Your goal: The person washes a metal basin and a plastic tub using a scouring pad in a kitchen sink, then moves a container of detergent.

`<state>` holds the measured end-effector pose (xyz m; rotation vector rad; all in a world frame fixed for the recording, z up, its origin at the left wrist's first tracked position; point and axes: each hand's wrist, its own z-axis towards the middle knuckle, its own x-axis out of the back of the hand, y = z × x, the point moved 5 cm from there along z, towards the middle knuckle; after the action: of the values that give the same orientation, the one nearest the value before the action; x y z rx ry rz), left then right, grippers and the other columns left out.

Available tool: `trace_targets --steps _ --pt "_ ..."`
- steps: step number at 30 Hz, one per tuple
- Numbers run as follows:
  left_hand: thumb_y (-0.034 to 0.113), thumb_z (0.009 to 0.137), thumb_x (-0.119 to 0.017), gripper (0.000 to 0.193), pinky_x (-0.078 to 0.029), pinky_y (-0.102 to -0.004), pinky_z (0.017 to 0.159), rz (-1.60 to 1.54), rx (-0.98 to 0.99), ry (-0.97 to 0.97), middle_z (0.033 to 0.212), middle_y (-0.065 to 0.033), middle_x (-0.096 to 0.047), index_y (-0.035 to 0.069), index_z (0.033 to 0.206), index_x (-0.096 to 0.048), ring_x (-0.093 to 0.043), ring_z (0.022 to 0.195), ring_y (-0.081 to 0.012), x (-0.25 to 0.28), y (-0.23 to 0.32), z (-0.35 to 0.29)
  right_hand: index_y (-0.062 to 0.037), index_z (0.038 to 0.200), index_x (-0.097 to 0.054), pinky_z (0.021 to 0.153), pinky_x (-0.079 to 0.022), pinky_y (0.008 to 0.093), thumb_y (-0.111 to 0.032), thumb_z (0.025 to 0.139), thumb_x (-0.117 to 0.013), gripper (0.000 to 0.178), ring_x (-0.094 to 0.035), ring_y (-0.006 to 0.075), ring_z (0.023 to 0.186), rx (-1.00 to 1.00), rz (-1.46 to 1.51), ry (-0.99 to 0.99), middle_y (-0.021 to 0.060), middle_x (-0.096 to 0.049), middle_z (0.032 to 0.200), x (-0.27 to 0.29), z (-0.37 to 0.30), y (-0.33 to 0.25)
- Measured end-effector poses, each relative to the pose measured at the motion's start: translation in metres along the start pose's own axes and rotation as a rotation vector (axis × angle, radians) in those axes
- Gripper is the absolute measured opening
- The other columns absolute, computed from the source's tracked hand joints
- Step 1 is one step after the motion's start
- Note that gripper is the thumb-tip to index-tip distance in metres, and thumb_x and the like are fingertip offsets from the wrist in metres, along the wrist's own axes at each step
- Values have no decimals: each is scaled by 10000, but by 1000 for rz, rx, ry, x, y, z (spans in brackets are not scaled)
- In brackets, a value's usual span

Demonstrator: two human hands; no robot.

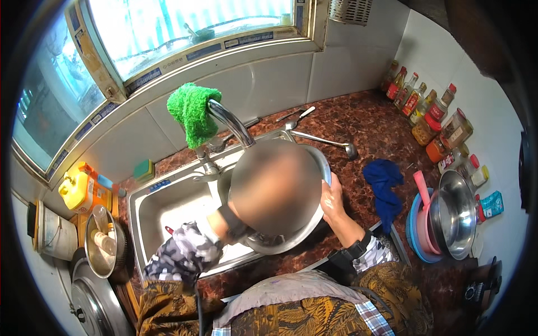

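Note:
A wide metal basin (307,239) rests over the right side of the steel sink (144,210), close under the curved tap (232,124). My right hand (334,203) grips the basin's right rim, with the fingers partly hidden behind it. A small blue patch shows at those fingers; its kind is unclear. My left hand (263,193) reaches over the basin from the lower left. A round blur covers that hand and most of the basin's inside, so its fingers and anything in them cannot be made out. A fluffy green cloth (193,115) hangs over the tap's end.
Behind the basin lie a ladle (328,140) and a spoon (300,119). A dark blue cloth (385,190) is on the counter at right, near stacked basins (455,215) and several jars (428,130). At left are a yellow jug (84,190) and a metal pot (92,263).

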<state>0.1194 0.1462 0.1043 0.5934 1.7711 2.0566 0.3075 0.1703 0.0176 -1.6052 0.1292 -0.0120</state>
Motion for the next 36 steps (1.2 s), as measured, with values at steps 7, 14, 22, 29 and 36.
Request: trace_targets --steps 7,14,22,29,36 --pt "260 914 -533 461 -438 -442 895 719 41 304 1264 -242 -501 44 1311 -441 -528 1106 -379 51 -24 43 27 1204 -470 860 -445 300 -103 950 -429 289 -553 162 943 184 -81 80 98 -584 1069 17 -16 12" --pt "183 980 -471 516 -296 -337 1098 454 -203 27 1457 -101 -325 44 1434 -269 -323 1341 -217 -8 -29 -3 24 1205 -434 803 -461 333 -72 920 -419 301 -559 206 889 338 -158 61 135 -577 1000 4 -22 -3" --pt "233 918 -540 417 -320 -407 1058 1188 -568 225 1337 -191 -447 13 1265 -467 -398 1258 -330 31 36 46 -6 1249 -405 787 -462 267 -118 958 -466 318 -539 141 868 584 -297 65 46 -545 995 -16 -54 -41" --pt "281 922 -542 510 -298 -430 1087 922 -263 220 1428 -229 -334 37 1348 -406 -314 1328 -385 -12 7 11 43 1289 -381 929 -420 330 -85 932 -468 389 -550 231 1052 279 -204 39 152 -560 1154 -1 -69 -59" --pt "245 840 -588 549 -160 -579 1113 1436 -369 -90 1474 -121 -323 102 1347 -432 -231 1402 -306 -65 22 -37 26 1130 -509 693 -508 330 -79 861 -587 299 -644 292 766 896 -394 -97 134 -651 899 -17 -73 -77"
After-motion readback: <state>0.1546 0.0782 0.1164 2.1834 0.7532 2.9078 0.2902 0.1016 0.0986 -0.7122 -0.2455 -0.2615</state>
